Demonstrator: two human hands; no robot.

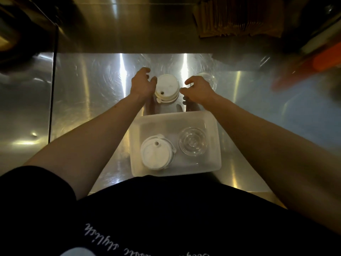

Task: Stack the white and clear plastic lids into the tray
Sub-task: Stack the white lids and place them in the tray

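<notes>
Translucent rectangular plastic tray (175, 119) at the counter's near edge already holds white and clear lids; beyond it, left hand (141, 84) and right hand (198, 88), both uncurled and empty, flank the loose white round lid stack (167, 87), which could topple if nudged.

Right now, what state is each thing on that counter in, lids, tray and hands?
White lids on counter: stacked, outside the tray, between both hands.
Clear lids on counter: outside the tray, partly hidden by the right hand.
Tray: upright, partly filled.
White lids in tray: stacked, left side.
Clear lids in tray: stacked, right side.
Left hand: open, beside the white lids.
Right hand: open, empty.
</notes>
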